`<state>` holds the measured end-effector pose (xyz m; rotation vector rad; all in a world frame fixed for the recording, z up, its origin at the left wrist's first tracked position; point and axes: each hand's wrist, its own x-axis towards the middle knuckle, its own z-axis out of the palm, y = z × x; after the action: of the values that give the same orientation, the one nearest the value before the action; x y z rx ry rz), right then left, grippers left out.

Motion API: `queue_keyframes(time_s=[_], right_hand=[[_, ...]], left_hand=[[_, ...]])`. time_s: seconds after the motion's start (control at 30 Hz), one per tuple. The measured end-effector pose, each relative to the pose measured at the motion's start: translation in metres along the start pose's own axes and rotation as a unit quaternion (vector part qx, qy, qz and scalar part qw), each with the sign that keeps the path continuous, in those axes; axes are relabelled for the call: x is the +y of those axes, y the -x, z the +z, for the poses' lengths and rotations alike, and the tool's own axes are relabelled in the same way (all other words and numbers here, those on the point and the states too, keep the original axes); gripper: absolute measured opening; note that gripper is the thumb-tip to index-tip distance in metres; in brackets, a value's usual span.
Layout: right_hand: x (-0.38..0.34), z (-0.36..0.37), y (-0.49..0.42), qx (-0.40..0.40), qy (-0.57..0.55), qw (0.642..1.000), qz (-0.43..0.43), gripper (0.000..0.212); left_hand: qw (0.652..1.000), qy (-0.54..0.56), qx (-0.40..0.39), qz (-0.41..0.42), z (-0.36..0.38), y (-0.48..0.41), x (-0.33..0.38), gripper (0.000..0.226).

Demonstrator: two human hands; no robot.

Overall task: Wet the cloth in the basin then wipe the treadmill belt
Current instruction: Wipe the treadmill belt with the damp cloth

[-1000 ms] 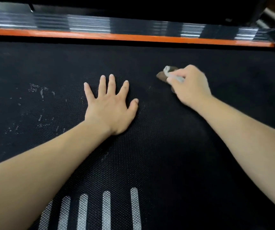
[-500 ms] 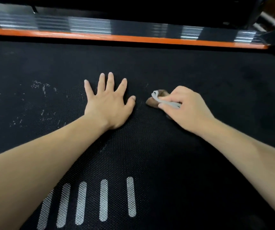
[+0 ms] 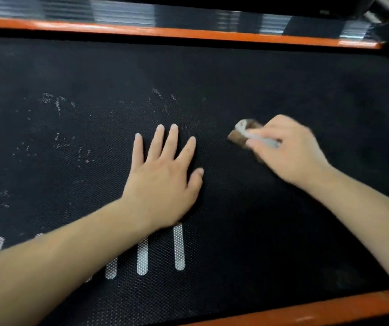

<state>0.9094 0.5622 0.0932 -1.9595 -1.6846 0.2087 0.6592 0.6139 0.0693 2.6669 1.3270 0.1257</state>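
The black textured treadmill belt [image 3: 247, 231] fills the view. My right hand [image 3: 289, 151] grips a small bunched cloth [image 3: 242, 132], brown with a pale edge, and presses it on the belt right of centre; most of the cloth is hidden under the fingers. My left hand [image 3: 165, 175] lies flat on the belt with straight, spread fingers, a short way left of the cloth. White speckled marks [image 3: 57, 137] dot the belt to the left and just beyond my left fingertips. No basin is in view.
An orange side rail [image 3: 188, 32] runs along the far edge of the belt, with a dark glossy frame beyond it. Another orange rail [image 3: 318, 307] shows at the near right. White printed stripes [image 3: 179, 248] sit under my left forearm.
My right hand slid the cloth along the belt, first toward me and my left hand, then a little away to the right. The view shifted, so the near orange rail now shows. My left hand stays flat.
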Motion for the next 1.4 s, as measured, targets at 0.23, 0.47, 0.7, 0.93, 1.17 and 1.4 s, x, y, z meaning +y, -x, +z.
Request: queue_keyframes(time_s=[0.23, 0.47, 0.7, 0.93, 1.17, 1.4], right_hand=[[-0.018, 0.007, 0.048, -0.018, -0.022, 0.996, -0.084, 0.018], [0.012, -0.007, 0.02, 0.029, 0.01, 0.999, 0.006, 0.014], [-0.021, 0.0, 0.089, -0.078, -0.025, 0.984, -0.16, 0.023], [-0.009, -0.004, 0.07, 0.016, 0.01, 1.0, -0.001, 0.025], [-0.046, -0.015, 0.118, -0.144, -0.003, 0.983, -0.11, 0.024], [-0.069, -0.006, 0.122, -0.122, -0.01, 0.992, -0.011, 0.026]], left_hand=[[1.0, -0.02, -0.002, 0.007, 0.004, 0.006, 0.003, 0.073], [1.0, -0.018, -0.019, -0.009, 0.0, 0.009, 0.006, 0.073], [1.0, -0.021, -0.02, -0.005, 0.0, 0.007, 0.007, 0.073], [0.999, -0.025, -0.02, 0.011, 0.0, 0.009, 0.003, 0.075], [0.995, -0.014, 0.0, 0.094, 0.003, 0.045, -0.001, 0.071], [0.994, 0.002, -0.006, 0.109, 0.0, 0.049, -0.008, 0.071]])
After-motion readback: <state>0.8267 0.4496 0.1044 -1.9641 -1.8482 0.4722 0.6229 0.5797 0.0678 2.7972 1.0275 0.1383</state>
